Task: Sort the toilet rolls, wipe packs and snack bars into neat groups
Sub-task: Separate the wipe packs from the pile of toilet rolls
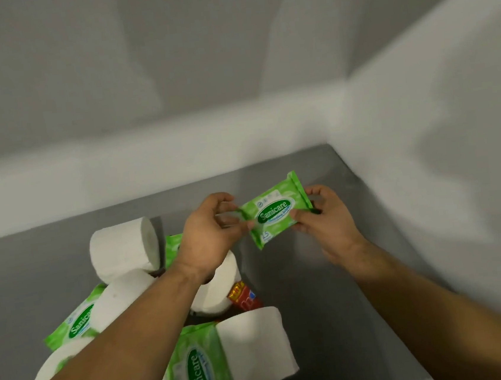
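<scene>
Grey counter [332,305] in a white-walled corner; one wipe pack [276,210] is held apart from a mixed pile.
Left hand [207,234] pinches the pack's left end and right hand [326,219] pinches its right end. The long axis runs hand to hand, tilted up toward the right. The pack seems lifted off the counter, though that is unsure. Bare counter lies beneath and rightward, nearer the right hand. Leftward and nearer the person lie jumbled toilet rolls [122,249], further wipe packs [197,375] and a red snack bar [245,298].
</scene>
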A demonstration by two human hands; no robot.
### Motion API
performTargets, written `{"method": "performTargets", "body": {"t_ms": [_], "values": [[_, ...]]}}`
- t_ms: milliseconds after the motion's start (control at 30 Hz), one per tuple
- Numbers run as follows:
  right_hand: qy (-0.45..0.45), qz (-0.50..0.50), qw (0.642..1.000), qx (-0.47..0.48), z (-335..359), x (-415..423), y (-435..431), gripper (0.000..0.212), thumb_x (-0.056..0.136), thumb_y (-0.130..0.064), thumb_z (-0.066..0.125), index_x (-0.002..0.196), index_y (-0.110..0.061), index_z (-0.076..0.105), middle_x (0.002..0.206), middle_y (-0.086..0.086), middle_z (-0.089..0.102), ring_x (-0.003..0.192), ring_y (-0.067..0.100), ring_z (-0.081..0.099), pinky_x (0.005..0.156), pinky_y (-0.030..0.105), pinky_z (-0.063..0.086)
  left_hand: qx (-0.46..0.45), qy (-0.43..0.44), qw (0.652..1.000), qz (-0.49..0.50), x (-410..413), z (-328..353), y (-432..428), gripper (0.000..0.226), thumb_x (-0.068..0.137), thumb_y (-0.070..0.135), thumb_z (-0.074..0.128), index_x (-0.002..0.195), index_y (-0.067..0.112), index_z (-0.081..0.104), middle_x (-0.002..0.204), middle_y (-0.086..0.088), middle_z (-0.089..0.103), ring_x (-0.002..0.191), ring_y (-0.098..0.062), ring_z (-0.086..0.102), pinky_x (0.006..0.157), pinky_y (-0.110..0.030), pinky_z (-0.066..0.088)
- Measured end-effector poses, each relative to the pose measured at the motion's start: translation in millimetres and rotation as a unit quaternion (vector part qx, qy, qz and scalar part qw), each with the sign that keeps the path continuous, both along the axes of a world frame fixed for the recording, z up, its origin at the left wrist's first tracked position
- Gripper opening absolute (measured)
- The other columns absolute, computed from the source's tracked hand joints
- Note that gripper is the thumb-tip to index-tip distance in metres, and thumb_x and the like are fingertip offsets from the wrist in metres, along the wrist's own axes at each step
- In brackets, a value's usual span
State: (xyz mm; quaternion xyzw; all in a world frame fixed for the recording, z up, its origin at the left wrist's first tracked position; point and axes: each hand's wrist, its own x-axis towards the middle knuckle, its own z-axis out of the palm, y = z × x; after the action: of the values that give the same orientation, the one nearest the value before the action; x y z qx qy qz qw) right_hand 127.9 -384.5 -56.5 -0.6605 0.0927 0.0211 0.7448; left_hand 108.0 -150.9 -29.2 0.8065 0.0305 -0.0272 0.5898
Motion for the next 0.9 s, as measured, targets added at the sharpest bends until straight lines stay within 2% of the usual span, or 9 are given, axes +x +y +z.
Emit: {"method": "performTargets", "body": {"t_ms": [100,233,333,433,500,600,700,800,900], "values": [[0.021,-0.071,0.997,-0.034,-10.4,43.5,-32.9,0.033,0.086,0.009,0.071,0.107,-0.011,0.058,0.111,0.019,0.069,0.095,0.033,0.074,0.075,0.043,0.062,0.048,-0.019,0.998,0.021,7.5,-6.0,5.8,0.044,0.083,0.02,0.086,0.12,0.03,0.064,0.112,0.015,0.07,0.095,-0.006,0.072,0.073,-0.01,0.056],[0.065,-0.144,0.985,-0.067,-27.7,105.0,-72.3,0.037,0.086,0.011,0.069,0.119,-0.001,0.056,0.117,0.019,0.065,0.096,0.033,0.072,0.073,0.036,0.063,0.117,-0.023,0.992,0.04,9.6,-15.4,21.0,0.037,0.086,0.025,0.084,0.117,0.035,0.066,0.109,0.022,0.071,0.1,0.002,0.069,0.089,-0.018,0.055],[0.101,-0.16,0.977,-0.102,-41.5,141.8,-85.7,0.039,0.086,0.012,0.067,0.121,0.0,0.057,0.116,0.021,0.067,0.1,0.036,0.071,0.082,0.044,0.06,0.117,-0.027,0.991,0.055,7.6,-21.6,29.9,0.033,0.087,0.021,0.083,0.105,0.042,0.066,0.102,0.028,0.072,0.098,0.009,0.068,0.086,-0.014,0.053],[0.132,-0.163,0.965,-0.156,-57.6,165.6,-90.2,0.038,0.085,0.011,0.066,0.12,-0.002,0.059,0.114,0.023,0.07,0.09,0.032,0.07,0.08,0.043,0.06,0.124,-0.022,0.99,0.059,6.2,-28.0,35.3,0.033,0.086,0.018,0.084,0.1,0.043,0.067,0.1,0.022,0.074,0.099,0.004,0.07,0.087,-0.018,0.052],[0.149,-0.145,0.954,-0.216,-67.7,174.8,-93.9,0.042,0.085,0.006,0.069,0.125,-0.001,0.059,0.116,0.023,0.07,0.094,0.035,0.071,0.085,0.048,0.06,0.154,-0.022,0.986,0.054,6.7,-30.7,36.9,0.033,0.085,0.018,0.084,0.098,0.043,0.067,0.098,0.017,0.074,0.098,-0.002,0.07,0.083,-0.016,0.05],[0.142,-0.118,0.915,-0.358,-77.8,180.4,-98.2,0.045,0.084,-0.006,0.076,0.126,-0.002,0.061,0.12,0.018,0.069,0.109,0.035,0.067,0.096,0.039,0.053,0.198,-0.027,0.979,0.038,4.9,-31.3,37.9,0.036,0.085,0.018,0.084,0.099,0.046,0.065,0.103,0.021,0.072,0.099,-0.003,0.068,0.079,-0.013,0.046],[0.116,-0.132,0.878,-0.445,-79.0,181.2,-96.8,0.042,0.081,-0.014,0.081,0.117,-0.002,0.063,0.118,0.017,0.069,0.11,0.034,0.066,0.088,0.033,0.049,0.206,-0.028,0.978,0.029,0.8,-33.0,39.8,0.038,0.085,0.017,0.084,0.101,0.047,0.065,0.106,0.022,0.071,0.099,-0.003,0.067,0.078,-0.015,0.049],[0.123,-0.091,0.814,-0.561,-77.9,182.6,-95.6,0.038,0.09,-0.026,0.073,0.118,0.0,0.066,0.121,0.02,0.068,0.114,0.036,0.064,0.09,0.035,0.05,0.207,-0.024,0.978,0.023,-3.7,-33.8,41.8,0.038,0.085,0.016,0.084,0.098,0.047,0.067,0.107,0.02,0.071,0.096,0.004,0.066,0.078,-0.009,0.047],[0.102,-0.074,0.791,-0.598,-74.6,177.1,-95.2,0.034,0.096,-0.03,0.064,0.115,-0.002,0.07,0.12,0.02,0.069,0.115,0.035,0.061,0.092,0.035,0.047,0.229,-0.052,0.972,-0.006,-4.2,-31.7,42.0,0.033,0.084,0.012,0.084,0.096,0.04,0.071,0.104,0.019,0.069,0.095,0.004,0.065,0.083,-0.001,0.043]]}}
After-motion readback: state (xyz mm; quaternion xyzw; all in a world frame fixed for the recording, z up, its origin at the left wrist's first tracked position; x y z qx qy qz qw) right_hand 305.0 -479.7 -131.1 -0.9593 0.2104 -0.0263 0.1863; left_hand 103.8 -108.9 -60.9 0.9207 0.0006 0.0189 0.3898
